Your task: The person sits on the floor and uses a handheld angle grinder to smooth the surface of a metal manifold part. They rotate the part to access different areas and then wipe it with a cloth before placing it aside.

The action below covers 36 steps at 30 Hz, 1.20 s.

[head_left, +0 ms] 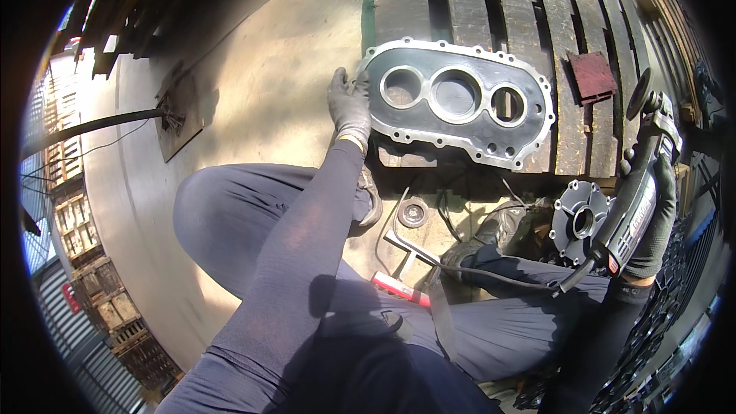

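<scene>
A grey metal gearbox housing cover (491,126) lies flat on a wooden pallet in front of me, with three large bores and bolt lugs around its rim. My left hand (349,107), in a grey glove, is closed on the cover's left end. At the right, my gloved right hand (658,218) is wrapped round the body of an angle grinder (632,207). The grinder's disc (638,94) points away from me and stands apart from the cover. Part of the right hand is hidden behind the tool.
A dark red block (593,77) sits on the pallet slats (563,23). Below the pallet lie a smaller round flanged casting (567,218), a metal ring (412,213) and a tool with a red handle (400,289). The grinder's cord (498,270) crosses my right leg.
</scene>
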Motion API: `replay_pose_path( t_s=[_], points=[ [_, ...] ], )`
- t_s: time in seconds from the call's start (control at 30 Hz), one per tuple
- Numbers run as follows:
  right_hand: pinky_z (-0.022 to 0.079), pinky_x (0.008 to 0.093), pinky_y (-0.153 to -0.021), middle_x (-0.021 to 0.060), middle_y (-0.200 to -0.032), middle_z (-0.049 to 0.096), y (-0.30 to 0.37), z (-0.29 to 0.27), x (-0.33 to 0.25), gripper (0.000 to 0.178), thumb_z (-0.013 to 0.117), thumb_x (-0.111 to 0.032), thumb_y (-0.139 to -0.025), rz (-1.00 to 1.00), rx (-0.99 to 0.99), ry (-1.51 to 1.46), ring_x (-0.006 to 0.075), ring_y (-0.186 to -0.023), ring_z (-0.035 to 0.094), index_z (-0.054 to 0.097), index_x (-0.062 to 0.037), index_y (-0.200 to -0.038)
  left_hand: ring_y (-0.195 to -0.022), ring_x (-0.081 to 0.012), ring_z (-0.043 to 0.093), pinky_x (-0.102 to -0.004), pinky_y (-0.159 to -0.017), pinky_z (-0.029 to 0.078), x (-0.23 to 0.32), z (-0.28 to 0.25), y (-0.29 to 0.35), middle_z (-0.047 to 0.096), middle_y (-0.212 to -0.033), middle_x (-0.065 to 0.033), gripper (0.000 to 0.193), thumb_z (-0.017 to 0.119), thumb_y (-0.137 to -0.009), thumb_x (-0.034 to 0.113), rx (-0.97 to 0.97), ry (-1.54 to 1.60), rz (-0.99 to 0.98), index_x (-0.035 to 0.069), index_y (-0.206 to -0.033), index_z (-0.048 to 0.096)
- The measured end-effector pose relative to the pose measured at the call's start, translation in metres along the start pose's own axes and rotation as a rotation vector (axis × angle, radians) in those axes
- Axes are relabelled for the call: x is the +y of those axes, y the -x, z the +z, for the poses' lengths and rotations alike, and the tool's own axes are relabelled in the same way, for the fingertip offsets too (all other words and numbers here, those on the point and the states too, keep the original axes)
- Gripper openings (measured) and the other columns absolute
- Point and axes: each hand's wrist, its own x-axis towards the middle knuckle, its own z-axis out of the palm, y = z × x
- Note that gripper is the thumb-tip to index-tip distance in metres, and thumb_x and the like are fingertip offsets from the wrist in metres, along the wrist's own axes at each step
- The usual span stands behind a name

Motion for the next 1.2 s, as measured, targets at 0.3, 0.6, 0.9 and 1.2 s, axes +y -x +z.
replay_pose_path(
  t_s=[0.3, 0.6, 0.9, 1.2],
  points=[
    [0.075, 0.0330, -0.069, 0.0206, -0.124, 0.077, -0.004, 0.009, 0.008, 0.053, 0.070, -0.034, -0.110, 0.016, -0.022, 0.030, 0.0263, -0.107, 0.082, 0.058, 0.0017, -0.147, -0.144, -0.0379, 0.060, -0.0425, -0.119, 0.050, 0.008, 0.005, 0.008, 0.055, -0.160, -0.0319, 0.100, 0.092, -0.093, 0.040, -0.155, -0.041, -0.087, -0.007, -0.165, 0.041],
    [0.073, 0.0308, -0.066, 0.0186, -0.114, 0.079, 0.000, 0.018, 0.011, 0.048, 0.073, -0.035, -0.108, 0.024, -0.014, 0.048, 0.0217, -0.097, 0.083, 0.063, 0.0024, -0.137, -0.151, -0.0478, 0.051, -0.0484, -0.126, 0.045, 0.056, -0.003, 0.016, 0.044, -0.165, -0.0343, 0.114, 0.090, -0.087, 0.045, -0.255, -0.481, -0.092, -0.002, -0.171, 0.029],
    [0.071, 0.0289, -0.069, 0.0151, -0.114, 0.079, 0.003, 0.018, 0.012, 0.045, 0.073, -0.035, -0.109, 0.086, -0.074, 0.041, 0.0206, -0.096, 0.082, 0.065, 0.0018, -0.135, -0.153, -0.0451, 0.050, -0.0493, -0.125, 0.048, 0.077, -0.009, 0.006, 0.042, -0.168, -0.0290, 0.122, 0.094, -0.081, 0.044, -0.407, -0.558, -0.210, 0.002, -0.173, 0.025],
    [0.070, 0.0298, -0.076, 0.0154, -0.118, 0.078, 0.007, 0.006, 0.013, 0.057, 0.075, -0.038, -0.107, 0.048, -0.093, 0.083, 0.0213, -0.102, 0.080, 0.059, 0.0015, -0.145, -0.147, -0.0384, 0.056, -0.0529, -0.118, 0.046, 0.098, -0.001, -0.001, 0.056, -0.159, -0.0214, 0.099, 0.090, -0.085, 0.059, -0.271, -0.977, 0.348, 0.008, -0.159, 0.049]
  ],
)
